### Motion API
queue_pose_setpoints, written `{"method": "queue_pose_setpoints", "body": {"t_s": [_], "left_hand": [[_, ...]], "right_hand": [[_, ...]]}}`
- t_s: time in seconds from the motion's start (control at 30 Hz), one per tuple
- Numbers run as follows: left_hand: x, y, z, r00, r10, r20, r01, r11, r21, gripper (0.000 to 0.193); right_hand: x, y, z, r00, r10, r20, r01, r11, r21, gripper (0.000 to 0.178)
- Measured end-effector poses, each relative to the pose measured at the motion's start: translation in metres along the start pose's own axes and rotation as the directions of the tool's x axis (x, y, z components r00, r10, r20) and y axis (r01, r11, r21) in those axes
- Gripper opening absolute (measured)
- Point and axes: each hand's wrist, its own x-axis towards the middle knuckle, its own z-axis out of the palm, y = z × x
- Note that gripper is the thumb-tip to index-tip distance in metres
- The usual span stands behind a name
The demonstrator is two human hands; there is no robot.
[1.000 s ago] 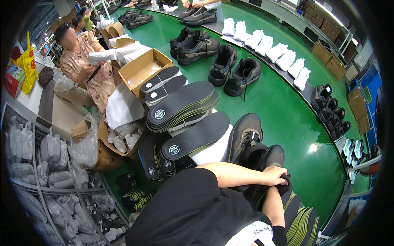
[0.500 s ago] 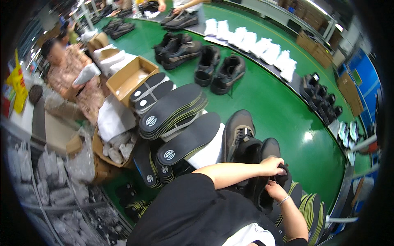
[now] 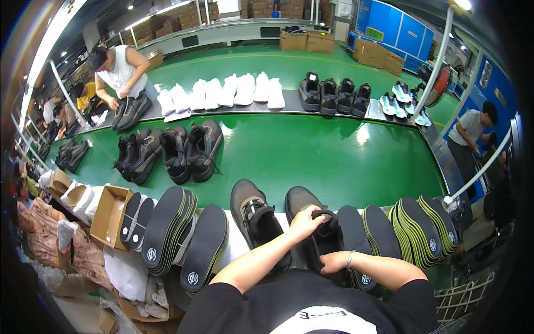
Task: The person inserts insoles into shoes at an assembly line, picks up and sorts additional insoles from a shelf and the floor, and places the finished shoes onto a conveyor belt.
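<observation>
A brown and black lace-up shoe (image 3: pixel 300 199) lies in front of me, its toe pointing away. My left hand (image 3: pixel 306 224) is closed on the dark padded tongue (image 3: pixel 325 218) of this shoe, pulling it up. Nearer to me, my right hand (image 3: pixel 336 261) grips the shoe's side by the opening, its fingertips partly hidden inside. The matching shoe (image 3: pixel 247 207) stands just to the left, untouched, with its laces showing. Black insoles with yellow-green edges flank the pair: a stack (image 3: pixel 204 245) on the left and another insole (image 3: pixel 351 228) close by my right wrist.
More insole stacks (image 3: pixel 414 228) stand at the right. Several finished-looking dark shoes (image 3: pixel 192 150) sit on the green belt (image 3: pixel 311 150). White stuffed shapes (image 3: pixel 233 92) and black shoes (image 3: pixel 334 96) line the far ledge. An open cardboard box (image 3: pixel 109 214) and co-workers are at the left.
The view has turned to the right and levelled. Both hands stay on the same shoe, my right hand now farther from my left, nearer the heel.
</observation>
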Motion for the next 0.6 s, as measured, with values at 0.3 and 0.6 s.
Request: {"method": "queue_pose_setpoints", "body": {"t_s": [0.3,0.6], "left_hand": [[-0.068,0.045,-0.040,0.847,0.473,-0.243,-0.347,0.838,0.420,0.037],[-0.091,0.021,-0.062,0.908,-0.413,-0.071,0.370,0.708,0.602,0.092]], "right_hand": [[-0.005,0.000,0.002,0.996,0.016,-0.085,-0.018,1.000,-0.026,0.045],[0.021,-0.070,-0.017,0.943,-0.008,-0.332,-0.037,0.991,-0.131,0.028]]}}
